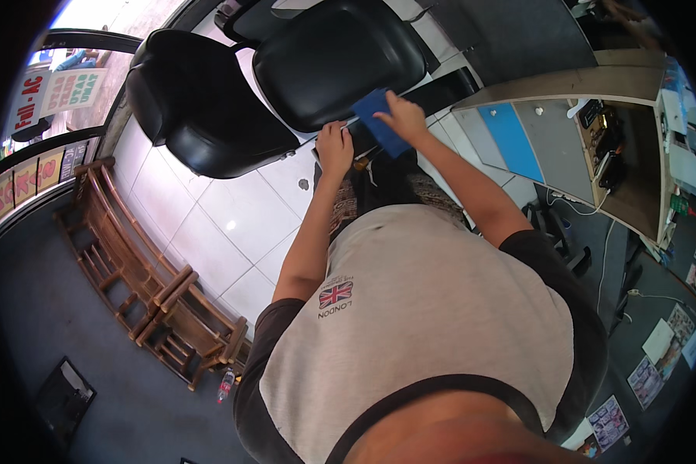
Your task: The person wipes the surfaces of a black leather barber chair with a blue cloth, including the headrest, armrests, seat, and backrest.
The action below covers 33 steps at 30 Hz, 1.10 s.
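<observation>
A dark blue cloth (374,119) lies over the near black armrest (441,93) of a black padded salon chair (339,58). My right hand (405,118) holds the cloth between thumb and fingers. Further left, my left hand (334,148) rests on the end of the same armrest, its fingers bent over the edge; its palm side is hidden. The chair's seat or back pad, also black and shiny, extends to the left of both hands. Just below the cloth, a small brownish object (361,164) shows between my hands.
A bamboo bench (145,272) stands along the left wall, with a plastic bottle (226,384) by its end. To the right is a wooden cabinet (562,87) with blue and grey fronts, an open compartment and a hanging white cable (606,261). White floor tiles (243,214) lie between bench and chair.
</observation>
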Motion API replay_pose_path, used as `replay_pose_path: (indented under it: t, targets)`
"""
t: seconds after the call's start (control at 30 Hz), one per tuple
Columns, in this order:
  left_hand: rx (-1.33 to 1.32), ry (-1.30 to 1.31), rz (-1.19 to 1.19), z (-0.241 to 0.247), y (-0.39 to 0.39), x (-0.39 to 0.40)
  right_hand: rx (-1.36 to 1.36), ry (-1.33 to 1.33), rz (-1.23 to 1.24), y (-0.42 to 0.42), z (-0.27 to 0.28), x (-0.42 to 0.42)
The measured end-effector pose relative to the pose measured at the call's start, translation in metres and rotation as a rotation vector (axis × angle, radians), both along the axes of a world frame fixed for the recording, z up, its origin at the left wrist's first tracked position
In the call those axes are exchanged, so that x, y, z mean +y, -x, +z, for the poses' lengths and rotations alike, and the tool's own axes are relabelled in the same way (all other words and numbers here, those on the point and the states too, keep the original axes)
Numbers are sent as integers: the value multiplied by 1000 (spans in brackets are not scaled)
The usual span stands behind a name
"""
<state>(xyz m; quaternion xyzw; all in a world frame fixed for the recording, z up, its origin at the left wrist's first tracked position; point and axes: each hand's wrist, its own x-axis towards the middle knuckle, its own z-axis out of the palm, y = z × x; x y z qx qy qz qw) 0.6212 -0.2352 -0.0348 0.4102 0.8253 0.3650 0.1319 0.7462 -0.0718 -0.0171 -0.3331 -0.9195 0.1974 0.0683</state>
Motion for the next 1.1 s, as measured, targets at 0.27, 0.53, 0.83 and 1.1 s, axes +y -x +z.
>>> replay_pose_path:
  t: [0.27, 0.53, 0.83, 1.1]
  targets:
    - [420, 350, 240, -15, -48, 52, 112, -39, -352, -128, 1, 172]
    - [472, 320, 244, -14, -48, 54, 115, -176, -451, -129, 23, 225]
    - [419, 347, 242, -10, -48, 51, -1, 167, -104, -45, 10, 116]
    - [-109, -107, 354, -22, -22, 19, 322, 845, 210, 35, -4, -35]
